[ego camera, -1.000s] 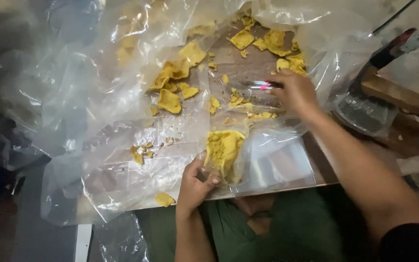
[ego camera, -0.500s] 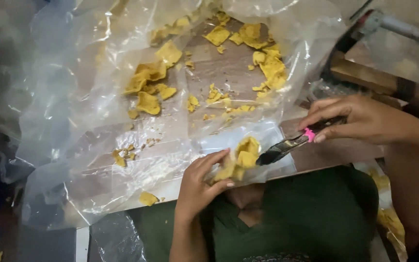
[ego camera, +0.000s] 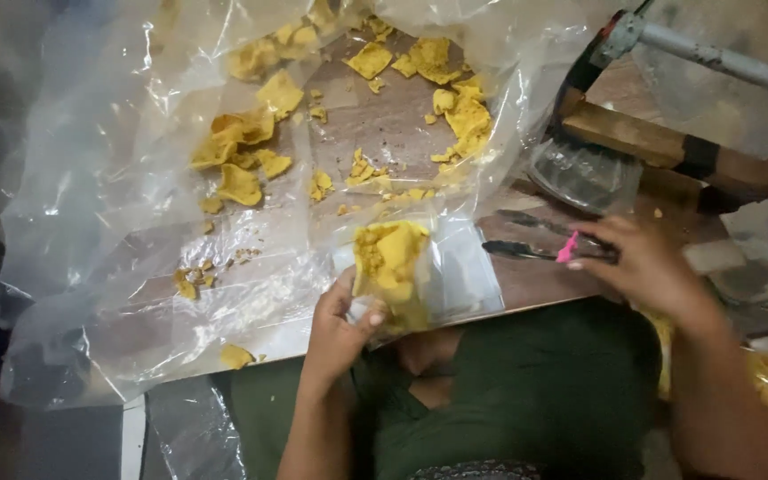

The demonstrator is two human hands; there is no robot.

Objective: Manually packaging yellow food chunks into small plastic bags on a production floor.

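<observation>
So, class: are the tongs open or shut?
Open: the tongs in the right hand show two arms spread apart, nothing between them.

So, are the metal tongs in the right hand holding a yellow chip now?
No, the tongs in the right hand are open and empty above the bare table.

Broken mustard-yellow chips (ego camera: 240, 133) lie on a clear, glossy plastic sheet (ego camera: 91, 160) over a brown wood-grain tabletop (ego camera: 393, 124). Nearer than that sheet, a small clear bag (ego camera: 402, 267) shows the same yellow inside. Right of the bag, dark metal tongs (ego camera: 526, 240) carry a bright pink tab (ego camera: 567, 248). Below the tabletop is dark green cloth (ego camera: 535, 391).
</observation>
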